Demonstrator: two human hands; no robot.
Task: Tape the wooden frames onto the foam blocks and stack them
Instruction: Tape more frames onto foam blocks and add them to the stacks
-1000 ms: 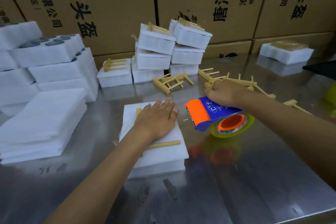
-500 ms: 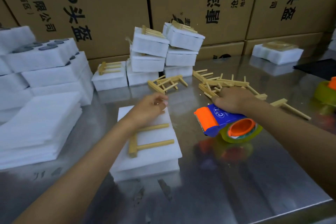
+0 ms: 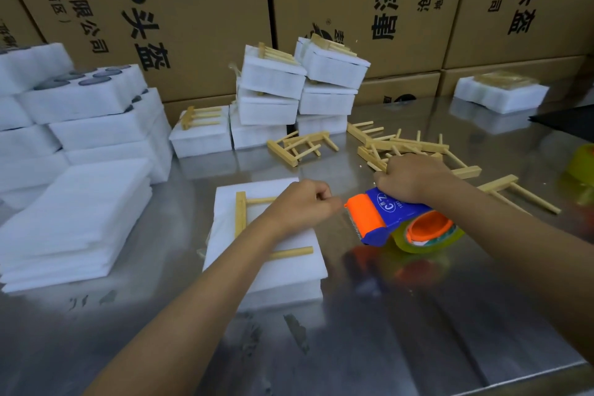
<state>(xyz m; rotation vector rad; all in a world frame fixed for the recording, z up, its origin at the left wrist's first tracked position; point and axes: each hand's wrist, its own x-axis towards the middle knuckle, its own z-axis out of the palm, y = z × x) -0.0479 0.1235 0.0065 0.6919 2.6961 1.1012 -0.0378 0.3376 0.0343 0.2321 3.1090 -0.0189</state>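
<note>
A white foam block (image 3: 283, 270) lies on the steel table (image 3: 401, 331) in front of me, with a wooden frame (image 3: 240, 215) on top of it. My left hand (image 3: 302, 203) hovers over the block's right side, fingers curled, pinching at the tape end next to the dispenser's teeth. A blue and orange tape dispenser (image 3: 389, 219) with a yellowish roll is gripped from above by my right hand (image 3: 411, 178), just right of the block. Loose wooden frames (image 3: 401, 146) lie behind that hand. Finished taped blocks (image 3: 289, 90) are stacked at the back.
Plain foam sheets (image 3: 74, 219) and foam blocks (image 3: 80, 125) are piled at the left. Cardboard boxes (image 3: 193, 10) wall the back. One taped block (image 3: 501, 93) sits far right, and a second tape roll (image 3: 581, 164) is at the right edge.
My left hand lifted off the frame and moved right, curling its fingers at the dispenser's tape end. The dispenser and my right hand stayed nearly in place.
</note>
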